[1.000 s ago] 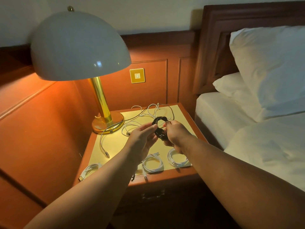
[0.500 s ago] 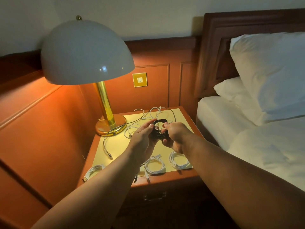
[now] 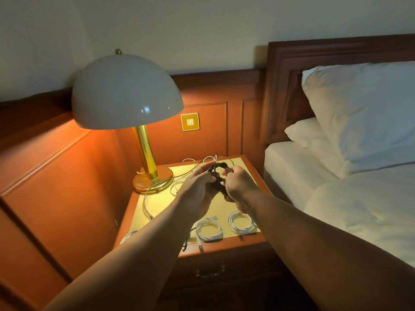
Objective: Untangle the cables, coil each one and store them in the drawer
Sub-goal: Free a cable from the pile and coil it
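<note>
Hands meet at frame centre above the yellow-topped wooden nightstand. I see my left hand and right hand both curled around a small coiled black cable, held between them off the surface. Behind it, upper centre of the tabletop, loose white cables lie tangled. Two coiled white cables sit side by side near the front edge. White-domed brass lamp stands upper left, lit. Closed drawer with metal handle below, in shadow.
</note>
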### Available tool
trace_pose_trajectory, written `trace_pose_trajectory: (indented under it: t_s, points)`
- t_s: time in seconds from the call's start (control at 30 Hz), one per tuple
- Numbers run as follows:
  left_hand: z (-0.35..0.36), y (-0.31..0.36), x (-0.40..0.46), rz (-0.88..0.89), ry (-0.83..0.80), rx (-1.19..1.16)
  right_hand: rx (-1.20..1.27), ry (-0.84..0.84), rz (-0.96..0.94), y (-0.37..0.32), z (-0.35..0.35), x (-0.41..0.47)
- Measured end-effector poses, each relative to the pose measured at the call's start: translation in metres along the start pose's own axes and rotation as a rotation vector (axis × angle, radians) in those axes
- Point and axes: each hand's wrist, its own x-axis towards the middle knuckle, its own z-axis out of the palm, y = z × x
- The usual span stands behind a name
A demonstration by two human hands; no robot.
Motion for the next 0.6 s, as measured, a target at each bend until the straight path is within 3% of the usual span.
trace_pose_trajectory:
  t_s: [0.33, 0.53, 0.6]
  points:
    - [0.019, 0.007, -0.012, -0.007, 0.065, 0.210, -0.177, 0.080, -0.201, 0.000, 0.001, -0.012]
    - [0.014, 0.011, -0.013, 0.005, 0.047, 0.405, -0.207, 0.040, -0.195, 0.000, -0.007, -0.012]
    - [0.015, 0.011, -0.014, 0.029, 0.070, 0.354, -0.154, -0.007, -0.162, -0.001, -0.010, -0.011]
